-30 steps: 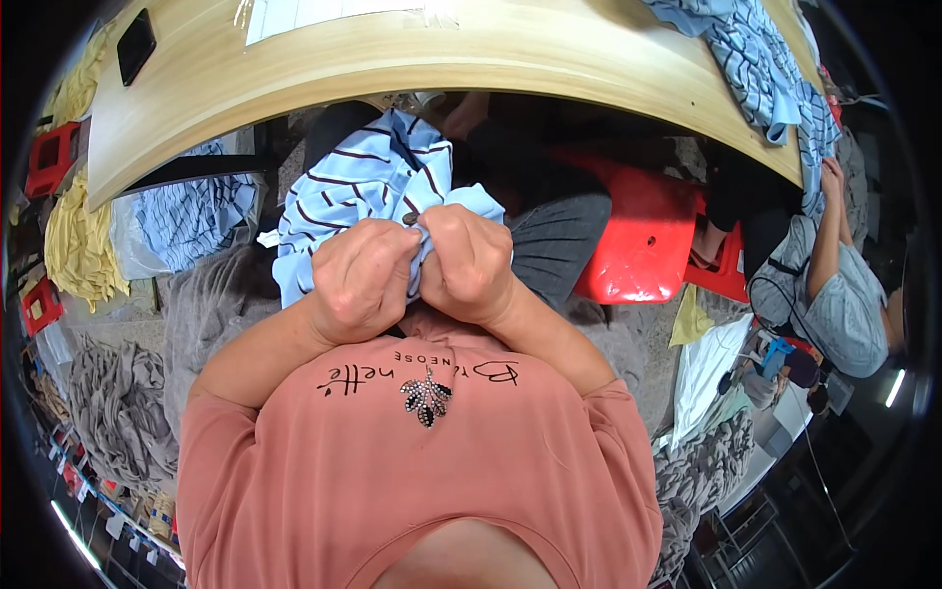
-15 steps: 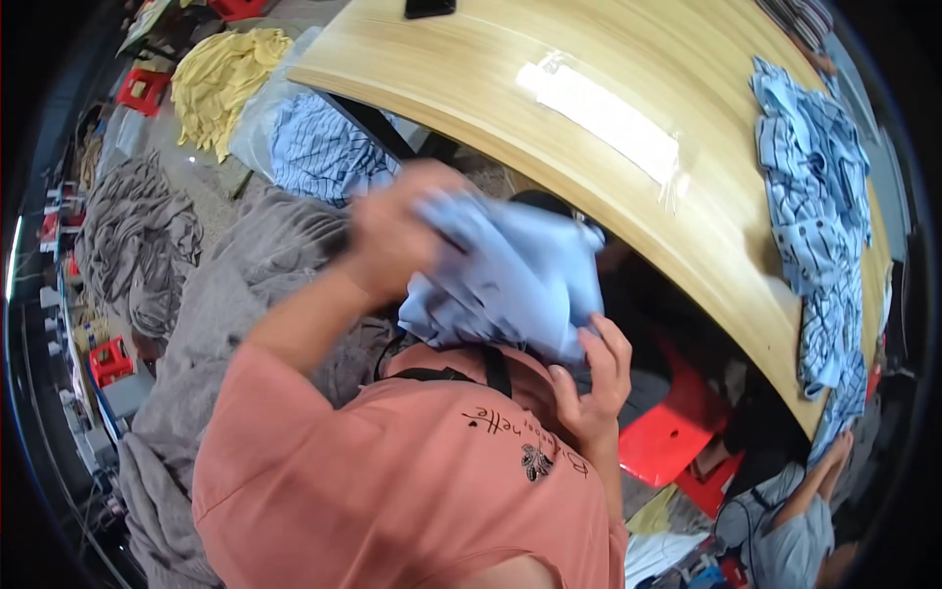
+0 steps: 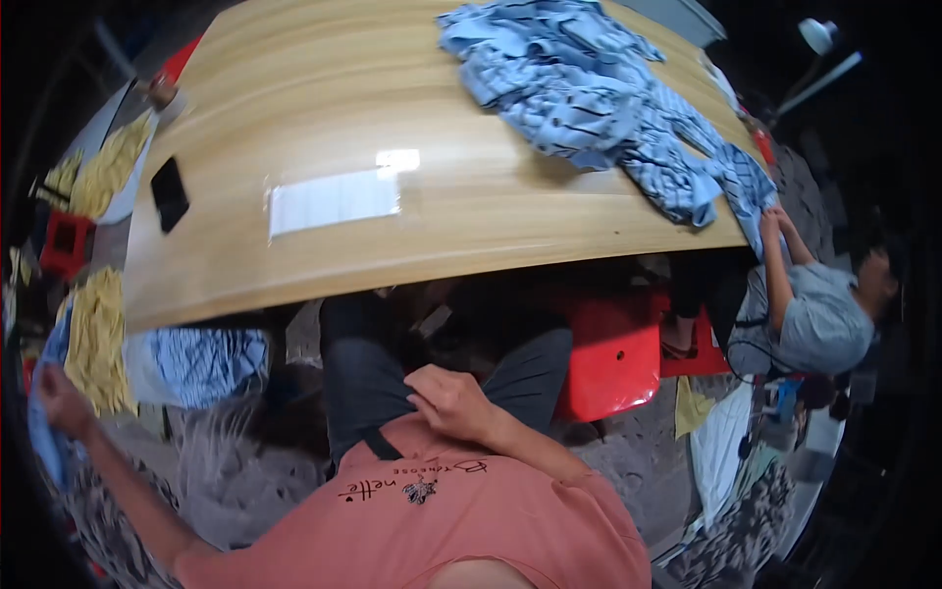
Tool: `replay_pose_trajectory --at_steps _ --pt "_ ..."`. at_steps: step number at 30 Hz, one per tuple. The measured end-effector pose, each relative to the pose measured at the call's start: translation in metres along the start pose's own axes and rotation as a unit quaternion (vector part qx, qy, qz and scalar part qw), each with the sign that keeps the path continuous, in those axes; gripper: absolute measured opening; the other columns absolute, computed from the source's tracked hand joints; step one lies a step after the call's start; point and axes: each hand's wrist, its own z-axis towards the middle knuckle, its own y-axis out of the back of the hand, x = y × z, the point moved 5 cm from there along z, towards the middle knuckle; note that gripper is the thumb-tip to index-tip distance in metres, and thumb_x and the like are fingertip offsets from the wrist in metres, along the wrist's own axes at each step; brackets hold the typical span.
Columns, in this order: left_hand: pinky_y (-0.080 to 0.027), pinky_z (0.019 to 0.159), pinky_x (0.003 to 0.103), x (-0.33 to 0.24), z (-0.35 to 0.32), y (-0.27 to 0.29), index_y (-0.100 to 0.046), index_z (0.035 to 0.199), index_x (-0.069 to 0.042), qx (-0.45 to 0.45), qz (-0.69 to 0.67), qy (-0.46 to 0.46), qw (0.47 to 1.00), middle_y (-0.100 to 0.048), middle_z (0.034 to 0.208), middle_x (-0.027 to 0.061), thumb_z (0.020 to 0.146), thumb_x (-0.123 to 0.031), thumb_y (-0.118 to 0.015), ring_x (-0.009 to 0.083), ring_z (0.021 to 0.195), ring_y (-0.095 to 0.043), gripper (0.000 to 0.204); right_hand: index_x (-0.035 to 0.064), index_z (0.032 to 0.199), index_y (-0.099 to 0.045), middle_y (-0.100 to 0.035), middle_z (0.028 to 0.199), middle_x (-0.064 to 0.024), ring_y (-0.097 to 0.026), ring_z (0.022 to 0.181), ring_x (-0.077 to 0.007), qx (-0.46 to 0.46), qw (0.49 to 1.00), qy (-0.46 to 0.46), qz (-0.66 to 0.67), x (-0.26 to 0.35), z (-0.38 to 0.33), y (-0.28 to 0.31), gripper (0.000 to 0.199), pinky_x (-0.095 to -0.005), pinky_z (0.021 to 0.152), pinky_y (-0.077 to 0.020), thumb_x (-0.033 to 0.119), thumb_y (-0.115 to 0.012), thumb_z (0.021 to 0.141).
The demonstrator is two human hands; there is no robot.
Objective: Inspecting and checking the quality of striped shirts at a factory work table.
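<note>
My left arm reaches out to the far left, where my left hand (image 3: 64, 401) is closed on a light blue garment (image 3: 49, 454). The cloth hangs down at the rim of the picture, partly lost in the dark edge. In front of my waist, over my lap, my right hand (image 3: 449, 401) is loosely curled with nothing showing in it. A heap of blue striped garments (image 3: 579, 93) lies on the wooden table (image 3: 324, 118) at its far right.
A phone (image 3: 170, 194) and a white sheet (image 3: 336, 202) lie on the table. Beside the table's left end are a bagged striped bundle (image 3: 208, 365) and yellow garments (image 3: 96, 339). A red stool (image 3: 608, 363) stands at my right. A co-worker (image 3: 810, 309) handles striped cloth at the right corner.
My left hand has swung the blue garment from my lap out to the far left. My right hand has let go of it and curled over my lap. The view has turned.
</note>
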Motion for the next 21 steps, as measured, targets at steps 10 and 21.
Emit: replay_pose_trajectory --at_steps 10,21 --pt "-0.047 0.076 0.039 -0.625 -0.259 -0.083 -0.052 0.108 -0.001 0.437 -0.504 -0.276 0.692 -0.051 0.110 0.0189 0.067 -0.026 -0.071 0.0327 0.094 -0.054 0.051 0.0009 0.092 -0.055 -0.057 0.083 -0.0138 -0.059 0.073 -0.0308 -0.012 0.995 -0.100 0.000 -0.041 -0.030 0.033 0.021 -0.0367 0.061 -0.0493 0.009 -0.061 0.074" --pt "-0.042 0.053 0.024 -0.705 -0.147 -0.076 -0.059 0.074 -0.005 0.439 -0.820 0.071 0.360 -0.058 0.070 0.0038 0.079 -0.011 -0.059 0.0118 0.068 -0.056 0.008 0.0028 0.089 -0.055 -0.057 0.083 -0.0143 -0.058 0.073 -0.0335 -0.072 0.983 -0.168 0.030 -0.069 -0.057 0.065 0.015 -0.0400 0.061 -0.0481 0.011 -0.057 0.077"
